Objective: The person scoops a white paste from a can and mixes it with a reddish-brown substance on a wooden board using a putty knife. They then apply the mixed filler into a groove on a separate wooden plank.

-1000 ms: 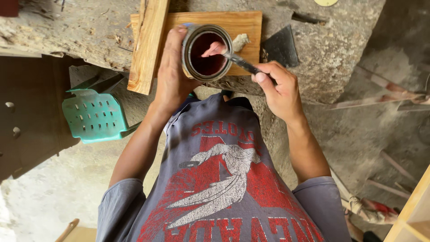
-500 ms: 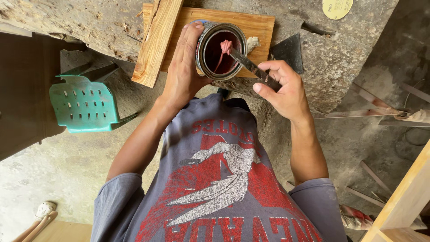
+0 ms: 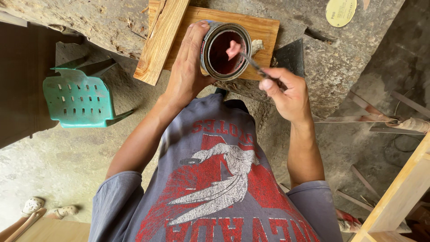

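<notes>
Can: round metal tin [image 3: 226, 50] holding dark red-brown liquid, open mouth turned toward the camera, standing on a flat wooden board [image 3: 262, 31] at the near edge of a rough stone bench [image 3: 89, 20].
Stirring tool: thin dark stick [image 3: 255, 66], its pink-coated tip inside the can; long axis runs diagonally from the can's middle down and right into the right hand.
Left hand: left hand [image 3: 188, 67] wrapped around the can's left wall, fingers clasping its side, thumb under the near rim.
Right hand: right hand [image 3: 286, 92] just right of and nearer than the can, fingers pinched closed on the stick's outer end.
Plank: pale wooden plank [image 3: 162, 40] lies over the board's left edge, long axis running far to near, touching the left hand's fingers.
Right of board: dark flat scraper [image 3: 290, 56] on the bench, and farther off a yellow disc [image 3: 341, 12].
Left, below bench: green plastic stool [image 3: 80, 96] on the floor.
Far right: pale wooden frame [image 3: 398, 197].
</notes>
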